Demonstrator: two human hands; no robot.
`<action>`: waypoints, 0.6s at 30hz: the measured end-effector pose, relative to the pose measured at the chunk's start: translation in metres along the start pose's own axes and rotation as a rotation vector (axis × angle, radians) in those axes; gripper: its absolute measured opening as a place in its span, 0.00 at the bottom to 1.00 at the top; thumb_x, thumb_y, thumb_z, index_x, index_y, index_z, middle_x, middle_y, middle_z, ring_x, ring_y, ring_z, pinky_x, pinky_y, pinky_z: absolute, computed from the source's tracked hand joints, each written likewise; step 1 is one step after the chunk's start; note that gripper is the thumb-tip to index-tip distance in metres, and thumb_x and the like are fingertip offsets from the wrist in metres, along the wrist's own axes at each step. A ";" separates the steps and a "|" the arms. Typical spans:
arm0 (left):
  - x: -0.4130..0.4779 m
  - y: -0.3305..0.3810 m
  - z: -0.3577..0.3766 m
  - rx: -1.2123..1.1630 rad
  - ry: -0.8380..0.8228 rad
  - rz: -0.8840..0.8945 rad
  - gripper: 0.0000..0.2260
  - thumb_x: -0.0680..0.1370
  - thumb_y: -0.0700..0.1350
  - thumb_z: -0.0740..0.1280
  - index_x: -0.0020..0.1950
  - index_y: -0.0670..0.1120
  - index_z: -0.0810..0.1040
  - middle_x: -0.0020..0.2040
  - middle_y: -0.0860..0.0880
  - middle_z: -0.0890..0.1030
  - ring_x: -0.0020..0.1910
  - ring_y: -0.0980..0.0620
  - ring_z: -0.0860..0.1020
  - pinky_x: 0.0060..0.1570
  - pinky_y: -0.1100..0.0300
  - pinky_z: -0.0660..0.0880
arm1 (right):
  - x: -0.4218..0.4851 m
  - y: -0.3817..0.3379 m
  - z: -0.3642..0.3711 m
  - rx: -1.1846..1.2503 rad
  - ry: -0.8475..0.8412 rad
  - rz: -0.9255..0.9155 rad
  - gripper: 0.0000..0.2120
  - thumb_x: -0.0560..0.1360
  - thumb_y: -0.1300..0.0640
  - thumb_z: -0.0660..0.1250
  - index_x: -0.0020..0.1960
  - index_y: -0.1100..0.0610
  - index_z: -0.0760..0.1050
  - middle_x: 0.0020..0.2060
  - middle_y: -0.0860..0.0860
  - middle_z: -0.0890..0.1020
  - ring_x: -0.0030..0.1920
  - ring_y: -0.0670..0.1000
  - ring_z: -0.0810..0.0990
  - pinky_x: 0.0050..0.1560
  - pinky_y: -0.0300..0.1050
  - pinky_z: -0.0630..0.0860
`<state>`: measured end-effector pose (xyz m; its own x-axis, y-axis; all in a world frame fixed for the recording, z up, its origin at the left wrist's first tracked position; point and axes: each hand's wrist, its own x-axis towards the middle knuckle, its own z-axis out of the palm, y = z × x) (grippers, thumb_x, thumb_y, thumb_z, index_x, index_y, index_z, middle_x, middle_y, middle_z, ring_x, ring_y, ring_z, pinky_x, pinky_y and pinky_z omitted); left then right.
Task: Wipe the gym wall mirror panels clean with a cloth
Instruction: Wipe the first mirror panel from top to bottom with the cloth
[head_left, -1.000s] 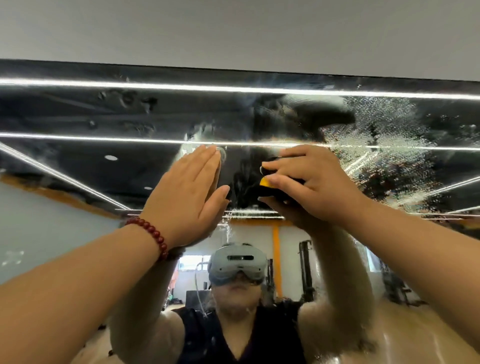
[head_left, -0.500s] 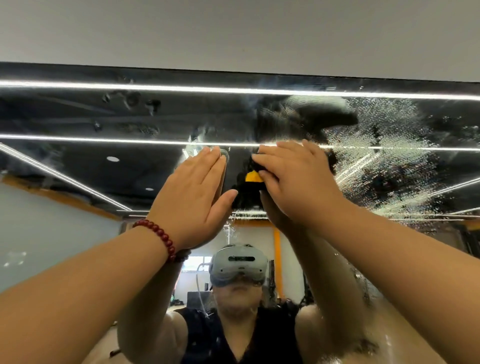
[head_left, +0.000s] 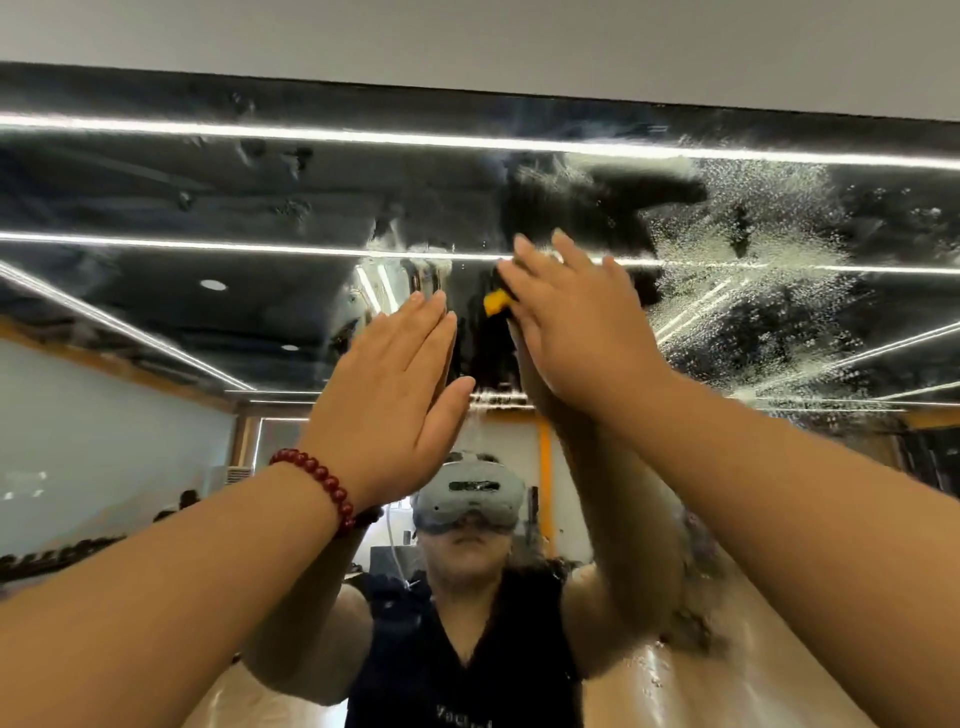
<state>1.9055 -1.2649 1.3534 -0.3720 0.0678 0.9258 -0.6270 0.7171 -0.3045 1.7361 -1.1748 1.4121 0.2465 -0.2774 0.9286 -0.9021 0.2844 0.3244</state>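
The wall mirror fills the view and shows my own reflection with both arms raised. My right hand presses a dark cloth with a yellow-orange patch against the glass; most of the cloth is hidden under the fingers. My left hand lies flat on the mirror just left of it, fingers straight and together, holding nothing, a red bead bracelet on the wrist. A patch of white foam droplets covers the glass to the right of my right hand.
The mirror's top edge meets a grey wall band above. Smears and spots mark the upper left of the glass. Ceiling light strips and gym equipment appear only as reflections.
My right hand with the cloth has slid up and slightly left along the glass, its fingers flattening out. My left hand has stayed flat in about the same spot.
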 end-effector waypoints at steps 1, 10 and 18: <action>-0.001 0.001 0.000 0.001 -0.002 -0.006 0.35 0.78 0.61 0.40 0.79 0.42 0.57 0.80 0.46 0.55 0.79 0.51 0.50 0.76 0.57 0.42 | 0.017 -0.002 -0.004 -0.006 -0.007 0.028 0.23 0.84 0.51 0.51 0.79 0.47 0.58 0.79 0.47 0.59 0.79 0.55 0.54 0.75 0.63 0.53; -0.013 0.003 0.002 0.030 -0.032 0.027 0.34 0.80 0.61 0.41 0.80 0.41 0.56 0.80 0.44 0.55 0.80 0.49 0.50 0.77 0.54 0.44 | -0.112 -0.011 0.036 0.019 0.050 -0.273 0.24 0.77 0.52 0.59 0.73 0.48 0.70 0.72 0.47 0.72 0.72 0.56 0.69 0.69 0.59 0.66; -0.026 0.020 0.007 0.039 -0.052 0.000 0.35 0.79 0.62 0.40 0.80 0.42 0.53 0.81 0.45 0.52 0.80 0.50 0.48 0.76 0.56 0.41 | -0.030 -0.014 0.008 0.054 0.044 -0.014 0.23 0.82 0.54 0.58 0.77 0.48 0.64 0.76 0.47 0.65 0.77 0.53 0.60 0.73 0.60 0.59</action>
<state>1.8975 -1.2574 1.3218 -0.4063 0.0306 0.9132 -0.6527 0.6897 -0.3135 1.7389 -1.1777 1.3786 0.2733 -0.2398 0.9316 -0.9160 0.2308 0.3282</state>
